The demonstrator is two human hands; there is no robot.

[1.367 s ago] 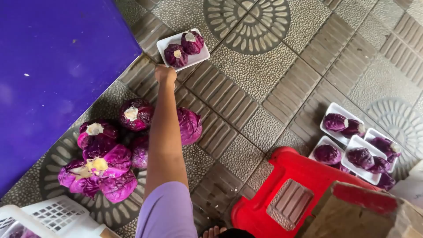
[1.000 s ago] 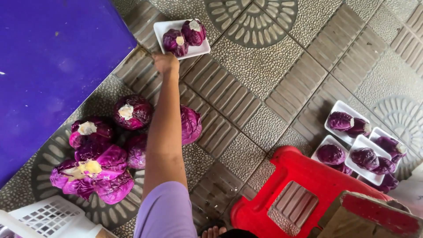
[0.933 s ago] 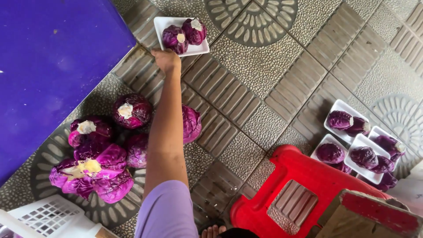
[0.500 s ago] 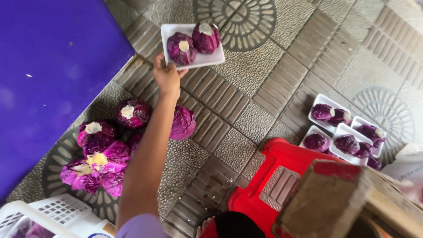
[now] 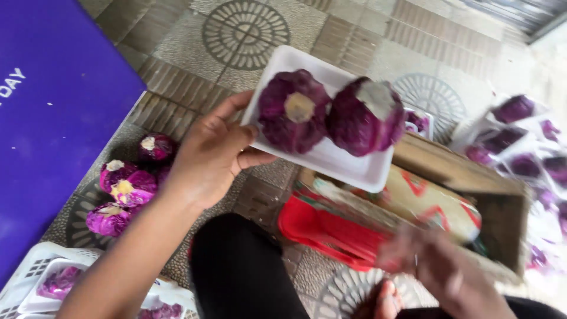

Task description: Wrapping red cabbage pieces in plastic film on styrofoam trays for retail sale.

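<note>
Your left hand (image 5: 209, 156) holds a white tray (image 5: 331, 159) by its edge at nine o'clock, thumb on top and fingers closed under it. The tray is lifted above the floor, near the centre of the view, and carries two purple cabbages (image 5: 331, 112) side by side, touching each other. Your right hand (image 5: 440, 269) is at five o'clock, blurred, near a roll (image 5: 425, 204) in a wooden box (image 5: 472, 183); you cannot tell if it grips anything. A red stool (image 5: 331, 230) stands below the tray. More cabbages (image 5: 127, 186) lie on the floor at eight o'clock, beside a purple sheet (image 5: 53, 130).
</note>
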